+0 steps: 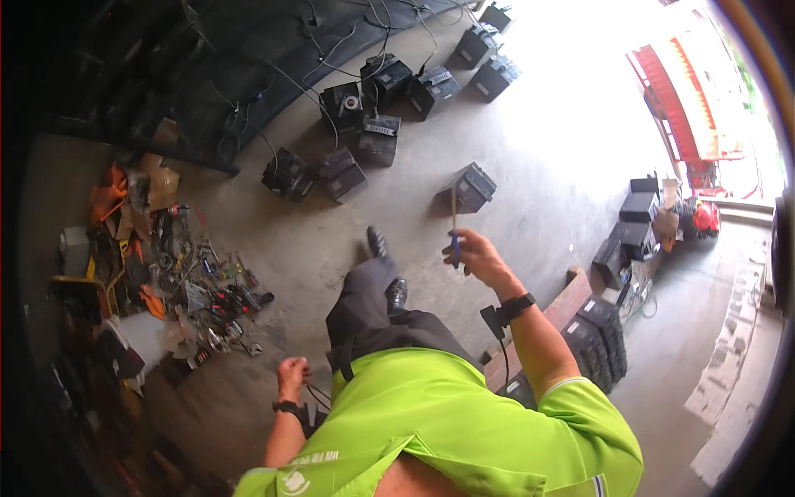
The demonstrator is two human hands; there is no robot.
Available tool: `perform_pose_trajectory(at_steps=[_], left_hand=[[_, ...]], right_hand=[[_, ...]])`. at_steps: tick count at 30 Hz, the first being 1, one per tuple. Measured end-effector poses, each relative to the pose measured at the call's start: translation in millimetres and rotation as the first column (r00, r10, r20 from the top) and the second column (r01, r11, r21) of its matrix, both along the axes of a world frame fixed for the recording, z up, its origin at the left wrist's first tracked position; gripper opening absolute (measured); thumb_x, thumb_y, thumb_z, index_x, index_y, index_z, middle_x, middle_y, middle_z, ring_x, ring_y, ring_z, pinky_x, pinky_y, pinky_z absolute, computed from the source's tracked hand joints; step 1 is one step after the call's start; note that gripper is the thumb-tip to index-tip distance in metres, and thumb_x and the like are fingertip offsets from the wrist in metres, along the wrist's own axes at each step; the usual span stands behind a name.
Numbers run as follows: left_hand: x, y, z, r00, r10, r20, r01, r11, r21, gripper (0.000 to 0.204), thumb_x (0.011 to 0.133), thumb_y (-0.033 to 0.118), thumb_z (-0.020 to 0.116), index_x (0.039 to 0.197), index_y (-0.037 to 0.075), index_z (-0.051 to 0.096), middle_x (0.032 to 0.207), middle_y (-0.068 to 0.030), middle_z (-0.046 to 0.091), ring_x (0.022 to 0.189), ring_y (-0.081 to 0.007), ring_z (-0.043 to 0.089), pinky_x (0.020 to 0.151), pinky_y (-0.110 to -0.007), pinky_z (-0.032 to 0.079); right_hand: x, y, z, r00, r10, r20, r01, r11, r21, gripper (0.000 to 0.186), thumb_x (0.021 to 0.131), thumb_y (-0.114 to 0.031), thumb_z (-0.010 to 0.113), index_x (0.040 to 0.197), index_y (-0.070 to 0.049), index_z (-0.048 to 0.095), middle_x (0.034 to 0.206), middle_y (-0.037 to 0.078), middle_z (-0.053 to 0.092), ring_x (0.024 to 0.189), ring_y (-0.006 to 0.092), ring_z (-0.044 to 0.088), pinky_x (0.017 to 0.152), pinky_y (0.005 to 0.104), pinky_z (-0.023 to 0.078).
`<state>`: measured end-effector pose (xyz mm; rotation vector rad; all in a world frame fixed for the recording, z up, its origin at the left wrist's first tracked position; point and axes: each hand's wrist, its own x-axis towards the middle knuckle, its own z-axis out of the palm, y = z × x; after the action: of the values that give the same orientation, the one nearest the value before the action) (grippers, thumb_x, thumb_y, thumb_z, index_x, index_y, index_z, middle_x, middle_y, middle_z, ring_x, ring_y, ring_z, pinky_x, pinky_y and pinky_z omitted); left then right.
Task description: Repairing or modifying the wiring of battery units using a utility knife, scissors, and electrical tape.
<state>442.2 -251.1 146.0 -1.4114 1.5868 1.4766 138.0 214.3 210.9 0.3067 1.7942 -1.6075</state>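
Observation:
My right hand [482,258] is closed round the blue handle of a screwdriver [455,247], held out in front of my body. Its shaft points away from me, and in the picture the tip overlaps a lone black box-shaped battery [470,189] standing on the floor; whether they touch cannot be told. Low beside my left hip, my left hand [292,379] hangs with its fingers curled. What it holds, if anything, is too small to make out. Both wrists carry dark straps with a small black device and a cable.
Several more black batteries [378,141] stand ahead, some with cables. Loose tools [217,290] and scraps are heaped on the left. Along the right lie stacked batteries [638,219] and a wooden board [563,306]. A red metal frame [679,108] stands at the bright opening.

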Motion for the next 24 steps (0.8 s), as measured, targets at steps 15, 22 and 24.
perform_pose_trajectory(at_steps=[15,22,24], left_hand=[[-405,192,0,0.858,-0.218,-0.465,0.213,0.975,-0.065,0.019,0.086,0.018,0.068,0.085,-0.001,0.064,0.07,-0.0031,0.063,0.064,-0.01,0.059,0.061,-0.025,0.048],[-502,231,-16,0.878,-0.236,-0.416,0.161,0.965,-0.206,0.022,0.085,0.02,0.069,0.089,-0.001,0.066,0.074,-0.0056,0.066,0.069,-0.0123,0.062,0.066,-0.027,0.05],[-515,241,-33,0.897,-0.249,-0.365,0.148,0.947,-0.285,0.024,0.084,0.021,0.069,0.093,-0.001,0.067,0.08,-0.0102,0.069,0.076,-0.018,0.067,0.071,-0.03,0.052]], right_hand=[[-235,116,30,0.94,0.333,0.075,-0.338,0.874,0.349,0.04,0.087,-0.014,0.067,0.121,0.003,0.057,0.08,0.005,0.065,0.07,0.01,0.06,0.059,0.0252,0.047],[-372,133,-10,0.861,0.509,0.012,-0.487,0.817,0.31,0.037,0.084,-0.016,0.07,0.114,0.004,0.059,0.08,0.007,0.067,0.07,0.0105,0.059,0.061,0.0274,0.048],[-419,123,-36,0.798,0.602,-0.02,-0.57,0.766,0.299,0.036,0.085,-0.016,0.07,0.112,0.004,0.06,0.081,0.009,0.068,0.072,0.0128,0.061,0.064,0.028,0.048]])
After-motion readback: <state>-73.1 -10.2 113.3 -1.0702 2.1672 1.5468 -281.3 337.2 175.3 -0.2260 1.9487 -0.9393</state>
